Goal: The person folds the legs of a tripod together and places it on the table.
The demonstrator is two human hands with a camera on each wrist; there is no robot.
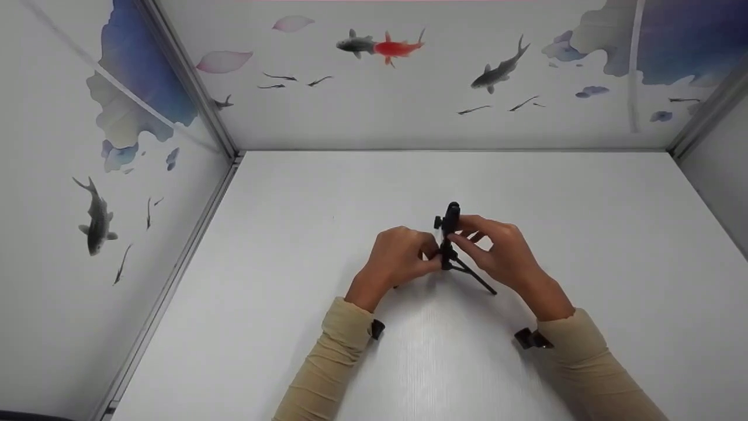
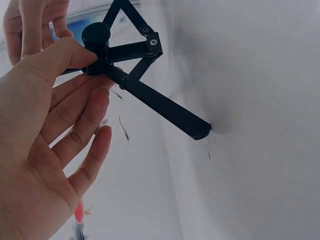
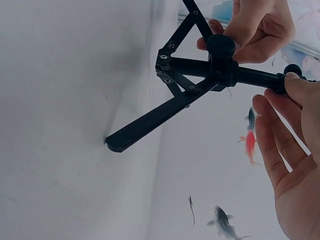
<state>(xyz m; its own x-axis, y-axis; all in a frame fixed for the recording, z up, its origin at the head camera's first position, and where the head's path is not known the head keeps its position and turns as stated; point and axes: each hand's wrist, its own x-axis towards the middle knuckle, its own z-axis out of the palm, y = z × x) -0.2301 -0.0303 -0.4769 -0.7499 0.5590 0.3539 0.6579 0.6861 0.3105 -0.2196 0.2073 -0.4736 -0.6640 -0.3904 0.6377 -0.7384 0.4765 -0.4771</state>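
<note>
A small black tripod (image 1: pixel 450 219) stands upright on the white table, its legs spread. My left hand (image 1: pixel 400 251) pinches it low down, at the collar where the legs join. In the left wrist view the thumb lies beside a round knob (image 2: pixel 96 35), and a flat leg (image 2: pixel 165 107) slants to the tabletop. Higher up the column, my right hand (image 1: pixel 505 251) holds the tripod between thumb and fingers. Seen from the right wrist, that thumb is against a smaller knob (image 3: pixel 292 69), while the other fingers are loosely extended beneath.
The white table (image 1: pixel 280 234) spreads around the hands. White panels printed with fish stand behind it (image 1: pixel 409 111) and along its left side (image 1: pixel 52 245); another panel (image 1: pixel 719 152) borders the right. Each sleeve cuff has a small black device (image 1: pixel 532 338) beside it.
</note>
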